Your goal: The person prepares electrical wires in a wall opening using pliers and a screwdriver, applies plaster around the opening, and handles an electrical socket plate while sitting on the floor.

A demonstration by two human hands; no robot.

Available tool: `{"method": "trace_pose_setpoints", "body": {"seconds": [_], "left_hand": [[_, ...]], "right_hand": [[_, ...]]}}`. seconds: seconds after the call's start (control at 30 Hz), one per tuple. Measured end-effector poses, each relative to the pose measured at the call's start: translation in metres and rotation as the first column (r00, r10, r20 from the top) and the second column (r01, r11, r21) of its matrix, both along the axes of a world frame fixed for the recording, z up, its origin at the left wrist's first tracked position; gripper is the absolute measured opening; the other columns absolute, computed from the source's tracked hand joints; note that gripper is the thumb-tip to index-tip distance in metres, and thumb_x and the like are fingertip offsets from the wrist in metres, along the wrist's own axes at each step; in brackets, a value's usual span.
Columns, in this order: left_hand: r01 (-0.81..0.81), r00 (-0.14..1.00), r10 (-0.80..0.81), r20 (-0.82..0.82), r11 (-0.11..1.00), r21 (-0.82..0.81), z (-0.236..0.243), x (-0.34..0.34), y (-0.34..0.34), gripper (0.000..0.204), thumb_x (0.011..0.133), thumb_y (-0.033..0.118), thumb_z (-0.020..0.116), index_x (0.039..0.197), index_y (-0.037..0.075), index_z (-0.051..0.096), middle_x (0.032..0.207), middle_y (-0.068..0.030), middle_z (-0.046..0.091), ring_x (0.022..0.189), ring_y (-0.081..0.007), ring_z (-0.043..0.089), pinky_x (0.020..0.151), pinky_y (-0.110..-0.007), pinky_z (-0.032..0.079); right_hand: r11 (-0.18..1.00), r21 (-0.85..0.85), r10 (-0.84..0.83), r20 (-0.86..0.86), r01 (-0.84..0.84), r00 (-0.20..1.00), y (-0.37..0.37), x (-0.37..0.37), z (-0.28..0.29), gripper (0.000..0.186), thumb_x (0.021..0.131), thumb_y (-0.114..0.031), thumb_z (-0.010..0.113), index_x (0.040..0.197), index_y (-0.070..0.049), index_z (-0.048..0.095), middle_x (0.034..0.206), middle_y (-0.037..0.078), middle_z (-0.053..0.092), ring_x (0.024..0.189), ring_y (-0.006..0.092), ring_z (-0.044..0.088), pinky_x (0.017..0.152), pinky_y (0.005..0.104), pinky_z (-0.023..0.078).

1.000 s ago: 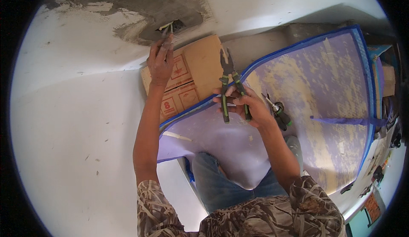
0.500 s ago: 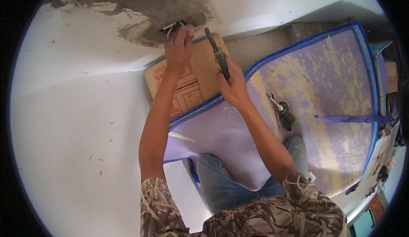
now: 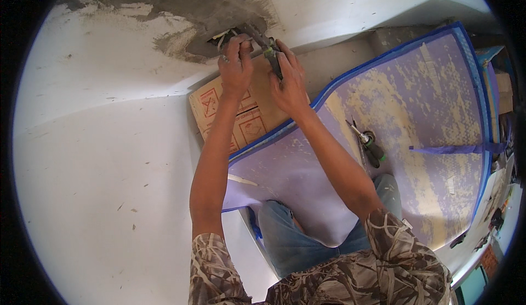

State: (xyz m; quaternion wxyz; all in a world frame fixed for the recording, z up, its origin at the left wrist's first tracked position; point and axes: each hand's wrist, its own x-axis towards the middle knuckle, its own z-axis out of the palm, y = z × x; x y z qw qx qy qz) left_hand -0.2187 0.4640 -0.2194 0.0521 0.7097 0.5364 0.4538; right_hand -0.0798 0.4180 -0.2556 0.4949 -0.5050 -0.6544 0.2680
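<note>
My left hand is raised to a dark recess cut into a grey plastered patch of the white wall, its fingers pinched on the pale wires that stick out of it. My right hand is beside it, closed around green-handled pliers whose jaws point up-left into the same recess. Both forearms reach up from camouflage-patterned sleeves at the lower edge.
A flattened cardboard box leans against the wall below the recess. A purple floor mat with blue taped edges covers the floor to the right; a screwdriver and a small tool lie on it. My knee in blue jeans rests on the mat.
Both hands have risen from above the cardboard to the wall recess. The pliers went up with my right hand, and my left hand now pinches the wires.
</note>
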Motion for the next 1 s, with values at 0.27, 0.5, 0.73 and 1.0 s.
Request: {"method": "trace_pose_setpoints", "body": {"seconds": [0.27, 0.5, 0.73, 1.0], "left_hand": [[0.021, 0.999, -0.020, -0.045, 0.999, 0.025, 0.001, -0.001, 0.003, 0.007, 0.095, 0.004, 0.055, 0.099, 0.003, 0.060, 0.090, -0.0143, 0.067, 0.079, -0.0339, 0.065, 0.069, -0.041, 0.051], [0.069, 0.988, -0.078, -0.130, 0.995, -0.074, 0.010, -0.002, -0.001, 0.025, 0.088, 0.020, 0.070, 0.103, 0.003, 0.059, 0.082, -0.0128, 0.064, 0.078, -0.0271, 0.065, 0.067, -0.037, 0.050], [-0.052, 0.961, -0.054, -0.271, 0.928, -0.368, 0.034, 0.007, -0.010, 0.059, 0.079, 0.054, 0.074, 0.110, 0.007, 0.055, 0.066, -0.0027, 0.058, 0.060, -0.0198, 0.062, 0.055, -0.036, 0.050], [-0.074, 0.933, -0.010, -0.359, 0.973, -0.220, 0.026, 0.002, 0.003, 0.061, 0.074, 0.066, 0.073, 0.090, 0.009, 0.055, 0.057, -0.0007, 0.053, 0.051, -0.0222, 0.058, 0.049, -0.036, 0.047]], "right_hand": [[0.997, 0.082, -0.010, -0.035, 0.013, 0.999, 0.010, -0.002, 0.002, 0.040, 0.081, 0.000, 0.057, 0.120, 0.008, 0.050, 0.130, 0.027, 0.050, 0.118, 0.0467, 0.049, 0.101, 0.0480, 0.040], [0.997, -0.068, 0.021, -0.005, -0.021, 1.000, 0.017, 0.005, -0.005, 0.032, 0.082, -0.008, 0.061, 0.111, 0.004, 0.053, 0.113, 0.025, 0.055, 0.104, 0.0457, 0.054, 0.088, 0.0485, 0.046], [0.994, -0.050, 0.093, -0.012, -0.094, 0.996, 0.036, 0.027, -0.009, 0.031, 0.075, -0.004, 0.067, 0.103, 0.004, 0.059, 0.107, 0.024, 0.059, 0.099, 0.0448, 0.058, 0.084, 0.0481, 0.048], [0.995, -0.045, -0.086, 0.097, 0.091, 0.992, 0.037, 0.021, -0.006, 0.022, 0.077, -0.014, 0.069, 0.095, -0.004, 0.060, 0.088, 0.017, 0.063, 0.083, 0.0412, 0.062, 0.070, 0.0465, 0.050]]}}
